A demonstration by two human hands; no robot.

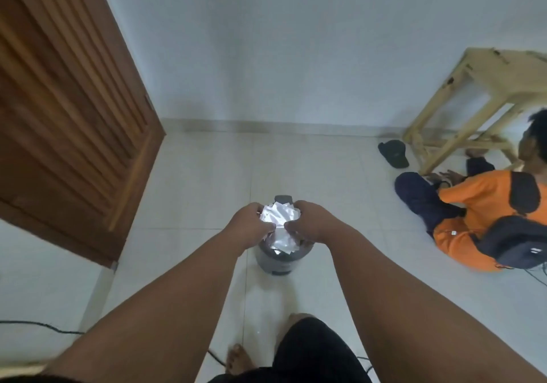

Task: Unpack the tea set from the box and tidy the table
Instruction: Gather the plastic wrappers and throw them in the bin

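Crumpled paper point(279, 223) filled the bin point(275, 260) mouth, with both hands at its rim, leaving no way in from above. Bare floor point(207, 181) lay open on every side of the bin. The door point(68, 110) stood well left, and a seated person point(473, 214) and a stool point(479, 98) well right.

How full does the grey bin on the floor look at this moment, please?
Full to the brim: white paper heaps above the rim of the grey bin, with both hands pressing on it.

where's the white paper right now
In the head view, the crumpled white paper sits centre frame on top of the grey bin on the floor, held between the left hand and right hand.
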